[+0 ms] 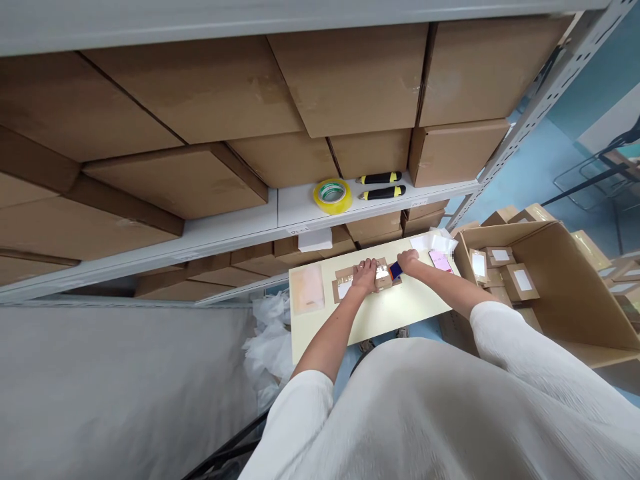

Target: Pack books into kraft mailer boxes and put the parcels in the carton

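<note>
On the cream tabletop [310, 327] lies a small cardboard box [384, 283] with shiny clear tape across its top. My left hand [366, 276] grips its left side, fingers bent over the cardboard. Flat against the table, partly under that hand, is more brown cardboard with a white label [344, 288]. My right hand [409, 261] is closed around a dark blue tool with an orange edge [395, 270], held at the box's right end. The tool's exact kind is too small to make out, and most of its handle is hidden in the fist.
A large open carton [585, 287] with several small labelled boxes stands right of the table. A yellow tape roll [333, 195] and two box cutters [383, 193] lie on the shelf ahead. A pink card [441, 261] and a clear sheet [308, 289] rest on the table.
</note>
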